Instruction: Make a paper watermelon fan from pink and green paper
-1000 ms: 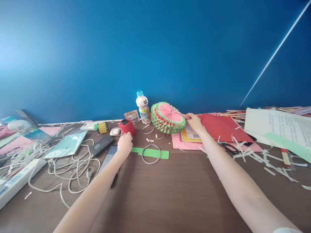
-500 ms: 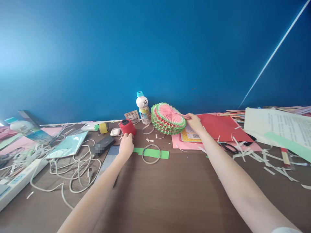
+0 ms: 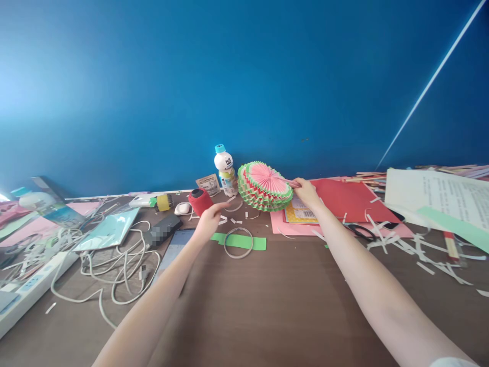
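My right hand (image 3: pixel 306 193) is closed round the pink handle end of a round pleated paper fan (image 3: pixel 263 187). The fan has a pink face and layered green, white and red zigzag edges. My left hand (image 3: pixel 210 219) is closed in front of a red spool (image 3: pixel 200 202) with a dark core. A thin white paper strip (image 3: pixel 223 220) shows at its fingers, partly hidden by them. Just right of that hand, a pale ring (image 3: pixel 238 254) lies across a green paper strip (image 3: pixel 217 237). Behind stands a bottle (image 3: pixel 225 168) with a blue cap.
Tangled white cables (image 3: pixel 126 275), a black box (image 3: pixel 165 230) and a power strip (image 3: pixel 36 290) lie to the left. A phone (image 3: pixel 173 252) is under my left forearm. Red paper (image 3: pixel 344 201), black-handled scissors (image 3: pixel 361 233) and white paper scraps (image 3: pixel 416 247) cover the right side.
My left hand has moved rightward from the front of the red spool, and a white paper strip now shows at its fingers. My right hand and the fan have stayed almost still.
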